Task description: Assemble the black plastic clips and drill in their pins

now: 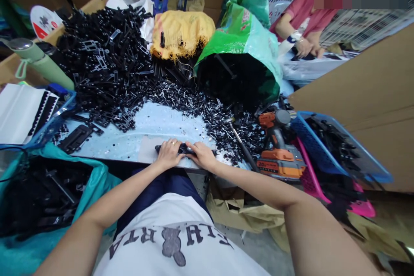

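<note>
At the front edge of the blue-covered table, a long black plastic part (183, 148) lies crosswise under both hands. My left hand (170, 154) grips its left portion, with the fingers curled over the top. My right hand (202, 156) closes on the right portion, its thumb close to the left one near the middle. Much of the part is hidden by the fingers. Beyond the hands, small black pieces with metal pins (190, 101) are scattered, and a hammer (241, 140) lies to the right. Flat black brackets (110, 60) are heaped at the back left.
An orange cordless drill (278, 151) stands right, beside a blue basket (371, 168). A green sack (255, 34) and a yellow sack (184, 30) sit behind. Left are a teal bag (103, 172) of black parts and a green bottle (43, 62). A co-worker's hands (308, 47) are back right.
</note>
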The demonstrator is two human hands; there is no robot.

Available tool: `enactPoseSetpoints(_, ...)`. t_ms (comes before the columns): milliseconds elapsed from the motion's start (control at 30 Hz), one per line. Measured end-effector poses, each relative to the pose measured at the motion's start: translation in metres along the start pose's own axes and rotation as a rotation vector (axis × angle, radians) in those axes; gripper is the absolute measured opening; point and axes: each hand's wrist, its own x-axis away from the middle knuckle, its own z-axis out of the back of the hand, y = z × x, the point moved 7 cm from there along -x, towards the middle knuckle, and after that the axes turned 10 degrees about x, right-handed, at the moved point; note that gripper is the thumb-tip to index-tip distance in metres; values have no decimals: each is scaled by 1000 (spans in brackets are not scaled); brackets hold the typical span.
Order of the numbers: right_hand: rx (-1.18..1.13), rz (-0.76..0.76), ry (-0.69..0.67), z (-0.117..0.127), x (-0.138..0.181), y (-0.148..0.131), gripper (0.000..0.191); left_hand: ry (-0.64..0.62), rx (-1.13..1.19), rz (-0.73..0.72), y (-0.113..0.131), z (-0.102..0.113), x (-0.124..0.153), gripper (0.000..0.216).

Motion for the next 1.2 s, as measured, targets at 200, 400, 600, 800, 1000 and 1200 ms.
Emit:
enactPoseSetpoints(200,24,278,-93,-3,3,-6,51,-40,18,-67,3,2,0,39)
enactPoseSetpoints(400,-18,163,20,32,-11,-19,51,147,6,-44,5,19,29,23)
enactPoseSetpoints(600,-207,238,141,35,-59,-84,45,68,-126,619,-19,14,59,31)
enactPoseSetpoints(800,-128,181,123,13,-69,-96,44,-64,-76,674,-29,14,58,38)
enactPoseSetpoints(1000,-52,222,118,18,-63,-99,41,-91,-75,559,-31,21,64,36)
enactPoseSetpoints(1200,106,-28,258,41,0,-25,60,-3,-138,-99,-8,40,38,33)
